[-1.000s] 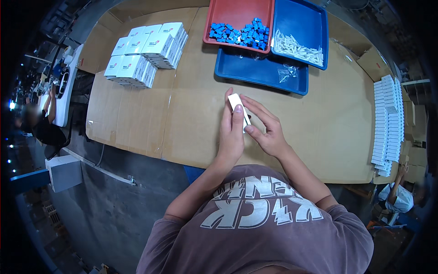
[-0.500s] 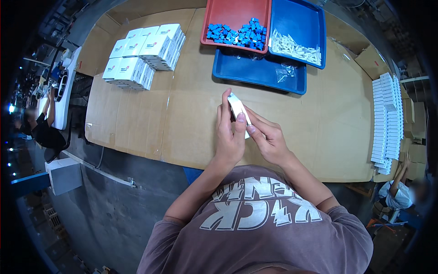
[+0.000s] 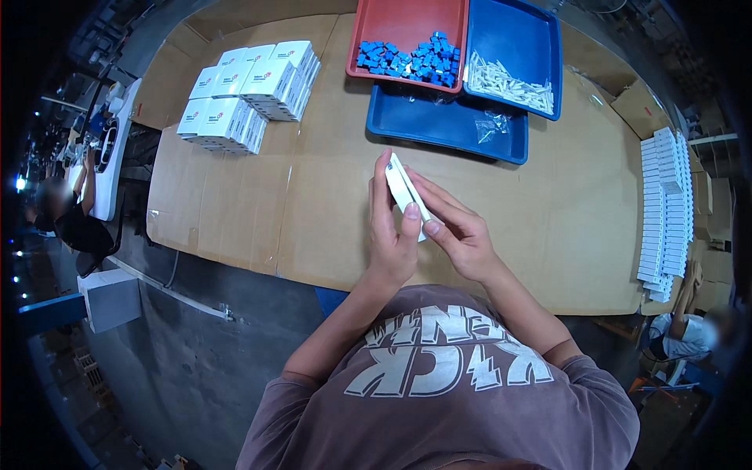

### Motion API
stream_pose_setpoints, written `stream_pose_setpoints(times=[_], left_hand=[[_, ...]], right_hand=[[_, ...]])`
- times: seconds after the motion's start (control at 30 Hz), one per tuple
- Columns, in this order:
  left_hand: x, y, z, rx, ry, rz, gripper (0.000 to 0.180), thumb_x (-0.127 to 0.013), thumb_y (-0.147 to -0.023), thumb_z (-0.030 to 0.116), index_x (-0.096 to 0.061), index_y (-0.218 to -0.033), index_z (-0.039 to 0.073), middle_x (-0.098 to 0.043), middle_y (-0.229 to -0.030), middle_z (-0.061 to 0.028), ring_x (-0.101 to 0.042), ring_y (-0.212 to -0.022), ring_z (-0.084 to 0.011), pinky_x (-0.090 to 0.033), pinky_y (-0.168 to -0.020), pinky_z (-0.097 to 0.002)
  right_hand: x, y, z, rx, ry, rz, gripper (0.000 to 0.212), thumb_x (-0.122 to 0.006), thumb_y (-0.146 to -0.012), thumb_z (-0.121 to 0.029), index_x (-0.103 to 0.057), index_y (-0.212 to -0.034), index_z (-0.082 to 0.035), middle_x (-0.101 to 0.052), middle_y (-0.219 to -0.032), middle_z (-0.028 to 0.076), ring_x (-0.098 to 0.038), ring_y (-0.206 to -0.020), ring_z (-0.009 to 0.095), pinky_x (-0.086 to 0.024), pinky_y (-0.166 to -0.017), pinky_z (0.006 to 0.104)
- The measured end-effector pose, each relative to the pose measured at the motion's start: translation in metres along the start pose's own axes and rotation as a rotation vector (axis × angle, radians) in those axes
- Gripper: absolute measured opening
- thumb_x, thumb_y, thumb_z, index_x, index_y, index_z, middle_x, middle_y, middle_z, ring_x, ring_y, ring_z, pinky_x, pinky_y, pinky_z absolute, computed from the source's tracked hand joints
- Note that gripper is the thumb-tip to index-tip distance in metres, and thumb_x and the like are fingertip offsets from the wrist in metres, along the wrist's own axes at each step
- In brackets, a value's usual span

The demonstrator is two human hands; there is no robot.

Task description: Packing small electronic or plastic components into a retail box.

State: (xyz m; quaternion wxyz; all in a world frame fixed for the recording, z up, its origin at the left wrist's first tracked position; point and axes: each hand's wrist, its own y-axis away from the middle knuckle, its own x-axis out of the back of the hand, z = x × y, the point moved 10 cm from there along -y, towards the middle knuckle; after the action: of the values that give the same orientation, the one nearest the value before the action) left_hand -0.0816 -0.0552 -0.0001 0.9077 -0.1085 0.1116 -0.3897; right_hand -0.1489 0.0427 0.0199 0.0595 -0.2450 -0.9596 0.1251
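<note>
A small flat white box is held tilted between my two hands, above the near middle of the cardboard-covered table. My left hand grips its left side, with the thumb on the face towards me and the fingers behind. My right hand closes on the right side, its thumb low at the box's near corner and its fingers along the edge. Both palms hide part of the box, so its far face does not show.
Stacked white boxes stand at the back left. Ahead are a red tray of blue pieces, a blue tray of white sticks, and a lower blue tray with clear plastic. More white boxes line the right edge. Other people work at both sides.
The box's top panel, bent outward before, now lies straighter, and the box looks narrower. My right fingers have moved up along its edge. My left hand keeps its grip.
</note>
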Motion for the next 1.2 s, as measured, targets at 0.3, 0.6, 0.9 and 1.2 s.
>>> stream_pose_setpoints(times=[0.3, 0.6, 0.9, 1.2], left_hand=[[-0.002, 0.007, 0.006, -0.186, -0.183, -0.061, 0.092, -0.062, -0.092, 0.041, -0.023, -0.160, -0.006, -0.044, -0.144, -0.0265, -0.052, -0.131, -0.0356, -0.042, -0.111, -0.0462], [-0.006, 0.007, 0.008, -0.209, -0.082, -0.038, 0.098, -0.057, -0.093, 0.053, -0.022, -0.159, -0.010, -0.044, -0.144, -0.0304, -0.052, -0.128, -0.0385, -0.045, -0.106, -0.0479], [0.003, 0.010, 0.013, -0.213, -0.127, 0.109, 0.093, -0.050, -0.099, 0.061, -0.033, -0.154, -0.012, -0.049, -0.138, -0.0295, -0.056, -0.122, -0.0382, -0.048, -0.101, -0.0459], [0.006, 0.015, 0.031, -0.379, -0.151, 0.131, 0.088, -0.048, -0.100, 0.061, -0.043, -0.145, -0.014, -0.053, -0.130, -0.0283, -0.060, -0.113, -0.0350, -0.051, -0.094, -0.0446]], right_hand=[[0.002, 0.014, 0.040, -0.614, -0.572, 0.128, 0.054, -0.065, -0.105, -0.029, -0.052, -0.149, -0.001, -0.058, -0.144, 0.013, -0.057, -0.132, 0.023, -0.047, -0.111, 0.0385], [-0.009, 0.006, 0.028, -0.499, -0.514, 0.131, 0.060, -0.069, -0.100, -0.017, -0.044, -0.151, 0.004, -0.054, -0.147, 0.018, -0.058, -0.131, 0.023, -0.048, -0.110, 0.0373], [-0.019, 0.004, 0.023, -0.373, -0.411, 0.179, 0.061, -0.072, -0.098, -0.012, -0.043, -0.150, 0.005, -0.055, -0.146, 0.018, -0.058, -0.131, 0.025, -0.049, -0.109, 0.0378], [-0.024, 0.007, 0.016, -0.330, -0.290, 0.184, 0.061, -0.070, -0.100, -0.010, -0.042, -0.151, 0.007, -0.054, -0.147, 0.020, -0.056, -0.136, 0.025, -0.057, -0.103, 0.0332]])
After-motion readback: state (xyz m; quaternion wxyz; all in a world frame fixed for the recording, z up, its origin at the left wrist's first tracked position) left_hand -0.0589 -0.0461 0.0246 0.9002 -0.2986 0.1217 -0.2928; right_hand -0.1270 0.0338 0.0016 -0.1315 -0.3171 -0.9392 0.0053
